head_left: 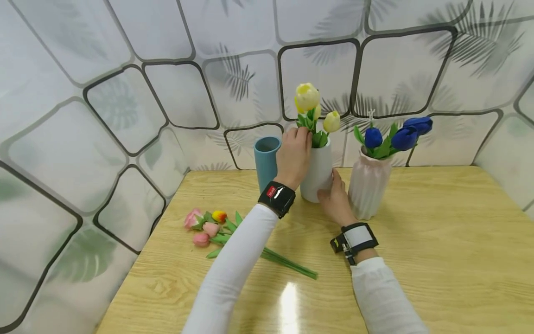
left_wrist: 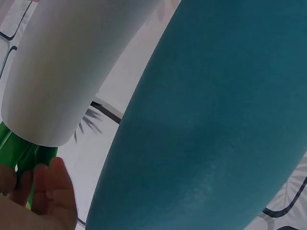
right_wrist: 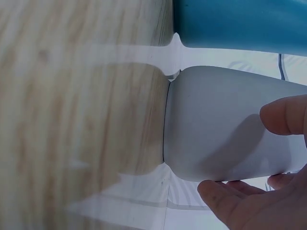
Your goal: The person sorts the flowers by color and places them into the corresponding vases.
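My left hand [head_left: 294, 155] is at the mouth of the white vase [head_left: 314, 181], its fingers curled at the leaves and stems of the yellow tulips [head_left: 308, 97]. In the left wrist view those fingers [left_wrist: 60, 187] bend against the green leaves [left_wrist: 17, 148] just outside the rim. Lower down, my right hand [head_left: 337, 199] holds the vase by its side. The right wrist view has the thumb [right_wrist: 285, 115] across the vase wall [right_wrist: 211, 115] and the other fingers along its edge. The vase stands upright on the table; the stem ends inside are hidden.
A blue vase [head_left: 265, 162] stands close on the left, partly behind the left hand. To the right is a pale pink ribbed vase [head_left: 369, 185] with blue tulips [head_left: 404, 138]. Pink and orange flowers [head_left: 201, 239] lie on the wooden table [head_left: 438, 241], partly under the left forearm.
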The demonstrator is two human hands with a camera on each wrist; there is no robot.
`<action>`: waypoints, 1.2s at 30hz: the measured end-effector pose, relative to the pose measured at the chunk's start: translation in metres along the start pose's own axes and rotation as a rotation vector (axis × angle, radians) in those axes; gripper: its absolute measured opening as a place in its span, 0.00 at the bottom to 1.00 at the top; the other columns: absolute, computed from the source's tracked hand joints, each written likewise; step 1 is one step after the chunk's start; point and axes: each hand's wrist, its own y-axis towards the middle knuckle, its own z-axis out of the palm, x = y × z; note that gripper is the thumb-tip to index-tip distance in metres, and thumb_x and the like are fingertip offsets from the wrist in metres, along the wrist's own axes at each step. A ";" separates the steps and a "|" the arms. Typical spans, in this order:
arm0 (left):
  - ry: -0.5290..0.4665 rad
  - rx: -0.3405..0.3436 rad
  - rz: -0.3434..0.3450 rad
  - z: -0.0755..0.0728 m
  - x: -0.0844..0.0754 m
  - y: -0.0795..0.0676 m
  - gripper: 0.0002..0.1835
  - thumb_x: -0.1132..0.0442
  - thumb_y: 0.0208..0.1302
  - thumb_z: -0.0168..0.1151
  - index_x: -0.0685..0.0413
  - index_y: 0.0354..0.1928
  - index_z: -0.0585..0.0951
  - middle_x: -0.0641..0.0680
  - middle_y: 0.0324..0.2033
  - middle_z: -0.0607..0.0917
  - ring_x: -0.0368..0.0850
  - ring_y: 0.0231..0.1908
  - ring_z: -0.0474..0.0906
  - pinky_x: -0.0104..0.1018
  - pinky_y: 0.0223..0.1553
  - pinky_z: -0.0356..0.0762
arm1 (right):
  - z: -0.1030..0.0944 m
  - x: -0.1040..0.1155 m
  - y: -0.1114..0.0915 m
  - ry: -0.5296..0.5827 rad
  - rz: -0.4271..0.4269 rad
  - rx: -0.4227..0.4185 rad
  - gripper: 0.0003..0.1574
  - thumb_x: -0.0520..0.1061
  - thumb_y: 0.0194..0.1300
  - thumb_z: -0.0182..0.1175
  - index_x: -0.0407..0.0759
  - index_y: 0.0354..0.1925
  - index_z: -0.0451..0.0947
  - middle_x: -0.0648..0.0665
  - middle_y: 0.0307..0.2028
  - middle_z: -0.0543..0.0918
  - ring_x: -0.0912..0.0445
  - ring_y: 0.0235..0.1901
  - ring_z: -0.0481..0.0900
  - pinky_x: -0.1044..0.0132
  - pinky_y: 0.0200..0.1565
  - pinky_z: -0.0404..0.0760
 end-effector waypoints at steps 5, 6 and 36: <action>-0.030 0.113 -0.080 0.000 0.002 -0.001 0.12 0.56 0.73 0.48 0.53 0.47 0.77 0.54 0.38 0.75 0.46 0.39 0.74 0.39 0.30 0.78 | 0.000 0.000 0.000 -0.006 -0.026 -0.014 0.48 0.42 0.67 0.50 0.35 0.73 0.32 0.23 0.67 0.48 0.33 0.67 0.51 0.40 0.63 0.57; -0.055 0.134 -0.100 -0.001 0.002 0.000 0.12 0.56 0.72 0.49 0.54 0.48 0.76 0.54 0.39 0.76 0.47 0.39 0.76 0.40 0.30 0.79 | 0.000 0.000 0.001 -0.008 -0.023 -0.019 0.48 0.42 0.67 0.50 0.35 0.73 0.33 0.23 0.67 0.48 0.33 0.67 0.52 0.40 0.63 0.57; -0.365 0.118 -0.133 0.002 0.021 -0.055 0.08 0.58 0.71 0.50 0.53 0.33 0.73 0.48 0.21 0.73 0.39 0.21 0.70 0.29 0.22 0.65 | 0.000 -0.001 0.000 -0.022 -0.027 -0.029 0.48 0.42 0.65 0.50 0.36 0.73 0.34 0.22 0.66 0.51 0.32 0.65 0.55 0.38 0.61 0.60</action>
